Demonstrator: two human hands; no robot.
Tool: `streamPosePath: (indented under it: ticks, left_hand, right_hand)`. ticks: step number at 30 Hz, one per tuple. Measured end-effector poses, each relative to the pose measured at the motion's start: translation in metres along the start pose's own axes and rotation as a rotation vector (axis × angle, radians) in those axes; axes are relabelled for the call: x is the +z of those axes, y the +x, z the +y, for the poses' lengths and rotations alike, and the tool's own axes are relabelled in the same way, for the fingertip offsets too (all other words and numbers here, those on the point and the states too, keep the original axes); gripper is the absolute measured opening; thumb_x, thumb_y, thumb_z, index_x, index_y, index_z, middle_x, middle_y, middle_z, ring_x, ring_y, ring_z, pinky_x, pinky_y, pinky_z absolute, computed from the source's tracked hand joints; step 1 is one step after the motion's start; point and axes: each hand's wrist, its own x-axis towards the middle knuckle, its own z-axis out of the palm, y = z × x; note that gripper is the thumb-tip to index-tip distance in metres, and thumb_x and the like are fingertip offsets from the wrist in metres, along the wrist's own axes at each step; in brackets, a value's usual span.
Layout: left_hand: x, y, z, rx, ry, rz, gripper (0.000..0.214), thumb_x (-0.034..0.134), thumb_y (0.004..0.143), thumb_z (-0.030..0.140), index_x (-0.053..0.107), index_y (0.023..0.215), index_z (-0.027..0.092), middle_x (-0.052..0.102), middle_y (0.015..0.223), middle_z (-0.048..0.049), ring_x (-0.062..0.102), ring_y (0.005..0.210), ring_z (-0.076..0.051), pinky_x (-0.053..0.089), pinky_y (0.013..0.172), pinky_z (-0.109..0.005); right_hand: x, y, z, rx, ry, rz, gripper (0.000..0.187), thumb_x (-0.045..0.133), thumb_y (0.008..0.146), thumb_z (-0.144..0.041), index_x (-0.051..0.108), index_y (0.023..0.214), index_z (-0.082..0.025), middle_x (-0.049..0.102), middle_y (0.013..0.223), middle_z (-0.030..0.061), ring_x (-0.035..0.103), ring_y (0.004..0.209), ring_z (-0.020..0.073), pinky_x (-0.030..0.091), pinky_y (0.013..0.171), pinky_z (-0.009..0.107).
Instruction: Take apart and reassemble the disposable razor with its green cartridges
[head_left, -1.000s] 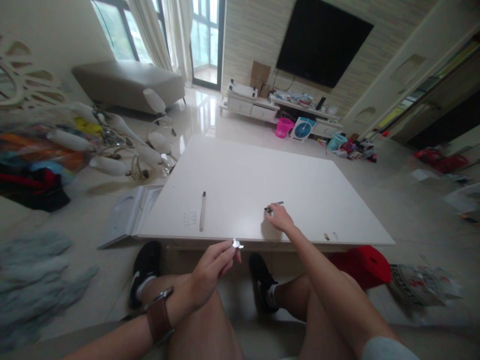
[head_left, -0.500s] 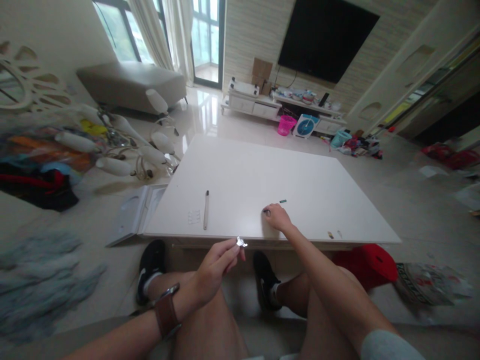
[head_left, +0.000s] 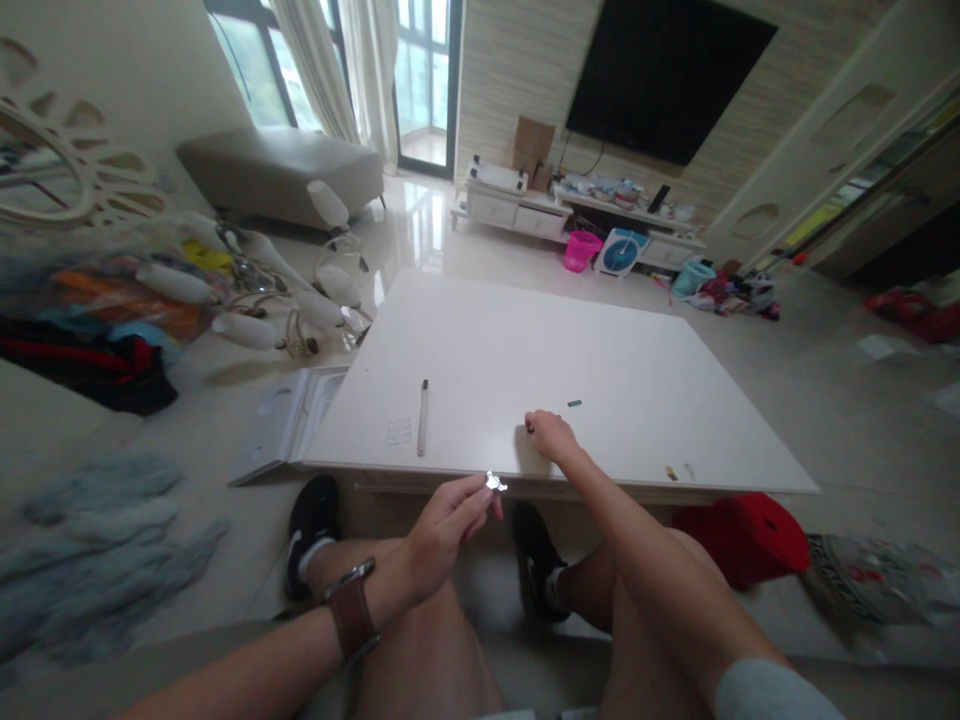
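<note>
My left hand (head_left: pixel 450 522) is closed in front of the table's near edge, pinching a small shiny metal piece (head_left: pixel 494 482) whose exact kind I cannot make out. On the white table (head_left: pixel 487 340), my right hand (head_left: pixel 552 436) is closed with its fingertips low over the surface. A small dark thing (head_left: pixel 531 429) shows at those fingertips, too small to name. Just beyond that hand lies a small green strip (head_left: pixel 574 403). Farther left are a slim grey stick with a dark tip (head_left: pixel 423 418) and several tiny clear pieces in rows (head_left: pixel 400 431).
Two small bits, one brownish (head_left: pixel 671 473), lie near the table's right front edge. A red stool-like object (head_left: pixel 761 540) stands below it. An open white box (head_left: pixel 281 425) and a lamp with several white shades (head_left: pixel 322 310) are at the left.
The view has shifted slightly, so the table appears farther right. My right hand has moved a little left across the tabletop. The left hand still holds the metal piece.
</note>
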Motion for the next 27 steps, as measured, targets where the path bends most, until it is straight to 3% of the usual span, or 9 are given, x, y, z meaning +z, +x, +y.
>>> streamPosePath:
  ticks: [6,11,13,16,18,27]
  left_hand:
    - [0.000,0.000,-0.001,0.010,-0.013,0.040,0.038,0.048,0.093,0.046,0.061,0.075,0.015,0.038,0.056,0.0039,0.035,0.054,-0.011,0.027,0.054,-0.026]
    - [-0.001,0.006,-0.008,-0.040,-0.107,0.141,0.040,0.049,0.089,0.048,0.059,0.070,0.015,0.039,0.053,0.0041,0.033,0.049,-0.010,0.025,0.048,-0.024]
    - [-0.004,0.010,-0.010,-0.074,-0.183,0.177,0.040,0.050,0.088,0.051,0.057,0.069,0.016,0.039,0.051,0.0044,0.032,0.046,-0.009,0.023,0.045,-0.023]
    - [-0.009,0.017,-0.011,-0.072,-0.278,0.231,0.041,0.049,0.088,0.051,0.055,0.068,0.017,0.038,0.050,0.0048,0.031,0.043,-0.008,0.022,0.041,-0.021]
    - [-0.013,0.022,-0.009,-0.048,-0.321,0.274,0.040,0.048,0.089,0.050,0.054,0.067,0.017,0.038,0.048,0.0051,0.030,0.042,-0.008,0.023,0.040,-0.021]
    - [-0.016,0.028,-0.006,0.002,-0.429,0.356,0.040,0.057,0.085,0.052,0.054,0.068,0.017,0.039,0.048,0.0060,0.029,0.039,-0.006,0.023,0.036,-0.018]
  right_hand:
    - [0.000,0.001,-0.024,-0.084,0.232,0.022,0.024,0.057,0.079,-0.004,0.073,0.093,-0.015,0.073,0.099,0.0132,0.066,0.097,0.0247,0.046,0.084,0.034]
    - [-0.013,-0.002,-0.066,-0.209,0.555,0.059,0.022,0.059,0.082,-0.011,0.072,0.099,-0.017,0.076,0.094,0.0057,0.069,0.084,0.0161,0.051,0.078,0.028]
    - [-0.019,-0.008,-0.085,-0.245,0.783,0.055,0.017,0.060,0.083,-0.017,0.070,0.098,-0.018,0.076,0.091,0.0043,0.070,0.084,0.0151,0.052,0.077,0.028]
    - [-0.028,-0.022,-0.113,-0.259,1.442,-0.037,0.011,0.072,0.075,-0.021,0.069,0.085,-0.018,0.076,0.088,0.0037,0.071,0.088,0.0173,0.052,0.079,0.030]
    - [-0.033,-0.032,-0.129,-0.240,1.729,-0.124,0.015,0.078,0.070,-0.022,0.069,0.081,-0.018,0.076,0.090,0.0035,0.072,0.091,0.0191,0.053,0.079,0.031]
    - [-0.039,-0.060,-0.156,-0.179,2.141,-0.309,0.023,0.082,0.066,-0.018,0.062,0.077,-0.019,0.076,0.087,0.0004,0.074,0.093,0.0238,0.055,0.083,0.035]
